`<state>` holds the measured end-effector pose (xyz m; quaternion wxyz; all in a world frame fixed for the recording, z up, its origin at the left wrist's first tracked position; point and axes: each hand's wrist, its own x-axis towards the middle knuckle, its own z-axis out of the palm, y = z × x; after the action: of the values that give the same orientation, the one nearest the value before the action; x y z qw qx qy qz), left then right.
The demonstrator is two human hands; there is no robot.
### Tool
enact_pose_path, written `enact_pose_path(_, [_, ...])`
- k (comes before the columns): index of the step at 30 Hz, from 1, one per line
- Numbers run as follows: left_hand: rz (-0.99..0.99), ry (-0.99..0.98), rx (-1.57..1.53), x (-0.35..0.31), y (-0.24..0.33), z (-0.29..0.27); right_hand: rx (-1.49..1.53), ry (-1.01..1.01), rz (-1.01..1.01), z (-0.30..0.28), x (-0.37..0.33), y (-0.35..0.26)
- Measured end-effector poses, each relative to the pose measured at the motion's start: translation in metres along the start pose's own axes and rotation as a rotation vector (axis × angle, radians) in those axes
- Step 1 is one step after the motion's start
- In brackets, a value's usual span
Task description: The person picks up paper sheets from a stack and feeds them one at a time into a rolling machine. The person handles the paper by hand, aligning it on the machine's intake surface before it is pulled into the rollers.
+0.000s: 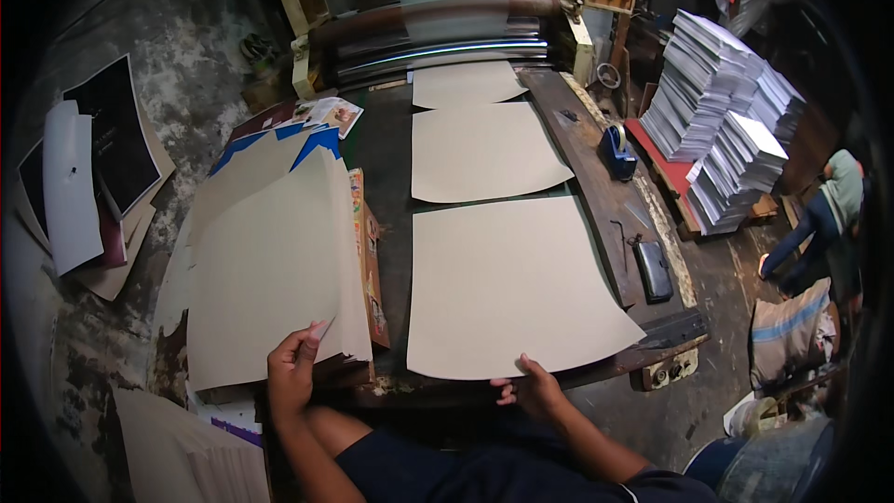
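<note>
My left hand (pixel 294 363) is closed in a pinch on the near right corner of the top sheet of a tall stack of beige paper sheets (pixel 265 270). That corner is lifted and bent up a little. At the near edge of a large beige sheet (pixel 512 289) on the machine's feed table is my right hand (pixel 535 389). Its thumb lies over the edge, and the curled fingers show just below it. Beyond this sheet, a second beige sheet (pixel 489 151) and a third (pixel 466 84) lie in line toward the rollers (pixel 442 51).
A tape dispenser (pixel 616 151) and a black case (pixel 654 270) sit on the table's right side. Paper piles (pixel 703 84) rise on a red pallet at right, with a person (pixel 829 210) beyond. Loose sheets (pixel 74 186) lie at left; another stack (pixel 186 452) is near left.
</note>
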<state>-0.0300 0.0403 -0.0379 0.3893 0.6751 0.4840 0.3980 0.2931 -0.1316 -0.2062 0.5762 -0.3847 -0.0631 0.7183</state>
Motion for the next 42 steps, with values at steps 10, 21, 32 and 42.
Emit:
enact_pose_path(10, [-0.04, 0.634, -0.451, 0.0, 0.003, 0.025, 0.063, 0.076, -0.23, 0.006, 0.066, -0.009])
enact_pose_path(21, [0.424, -0.022, 0.101, -0.045, 0.044, 0.036, -0.013, -0.184, -0.261, 0.06, 0.022, -0.049])
enact_pose_path(32, [0.489, 0.035, 0.461, -0.016, 0.017, 0.017, -0.153, 0.033, -0.081, 0.009, -0.012, -0.015])
enact_pose_path(42, [0.204, 0.032, 0.215, -0.006, -0.005, 0.003, -0.31, 0.106, 0.0, -0.018, -0.068, 0.053])
